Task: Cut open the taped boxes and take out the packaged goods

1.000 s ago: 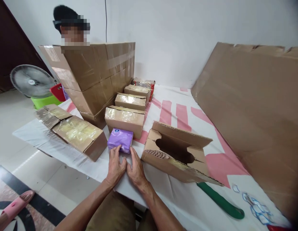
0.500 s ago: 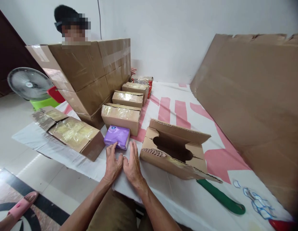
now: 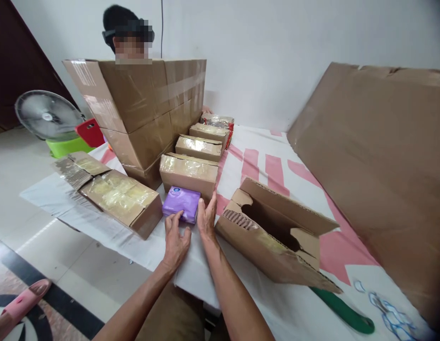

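A small purple packet point(image 3: 181, 202) lies on the white-and-pink table cover point(image 3: 262, 166), in front of a taped brown box point(image 3: 188, 174). My left hand point(image 3: 175, 239) rests flat just before the packet, its fingertips touching the near edge. My right hand point(image 3: 206, 218) reaches past the packet's right side, fingers stretched out, tips against the taped box's corner. Neither hand holds anything. An opened, empty cardboard box point(image 3: 277, 234) lies on its side right of my right hand.
Two more taped boxes point(image 3: 200, 147) and a red snack bag point(image 3: 220, 122) line up behind. A large carton point(image 3: 142, 109) stands at the left with a person behind it. A flat box point(image 3: 117, 194), a cardboard sheet point(image 3: 376, 166), a green handle point(image 3: 344, 310), a fan point(image 3: 46, 116).
My right hand has moved forward along the packet's right side to the taped box. The left hand has crept up to the packet. The empty box now sits turned and closer.
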